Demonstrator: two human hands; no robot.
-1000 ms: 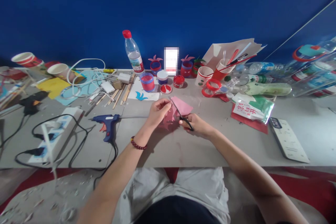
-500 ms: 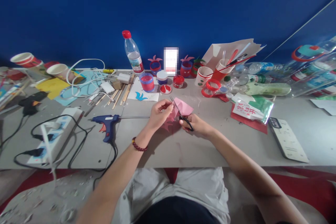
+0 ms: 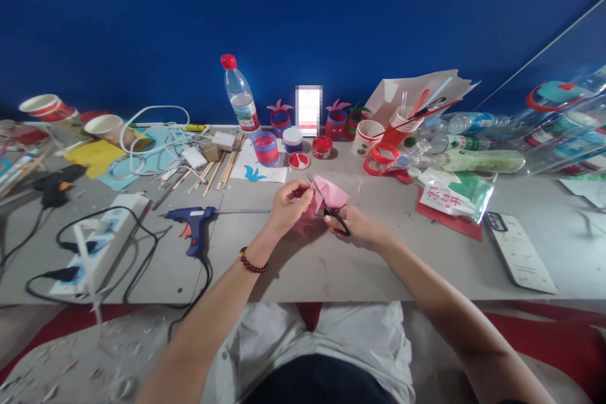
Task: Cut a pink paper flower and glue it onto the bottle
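A sheet of pink paper (image 3: 335, 193) is pinched in my left hand (image 3: 291, 203), above the grey table (image 3: 303, 265). Black-handled scissors (image 3: 339, 222) are gripped in my right hand (image 3: 357, 225), their blades lying across the paper and pointing up and left. Part of the paper is hidden behind my left fingers, and a jagged pink edge shows below them. Beyond my hands sit a jar lid with red paint (image 3: 300, 160), an open red paint jar (image 3: 322, 147) and a purple-and-red ring cup (image 3: 265, 149). A blue leaf-shaped cutout (image 3: 254, 173) rests on white paper.
Left of my arm lies a blue glue gun (image 3: 192, 227), beside a white power strip (image 3: 101, 246) with trailing cords. A bottle with a red cap (image 3: 241, 98) stands at the back. Plastic bottles (image 3: 468, 121), a printed packet (image 3: 447, 197) and a phone (image 3: 519, 252) occupy the right side.
Almost nothing differs. Both hands, the scissors and the pink paper keep nearly the same place, with only a very slight shift.
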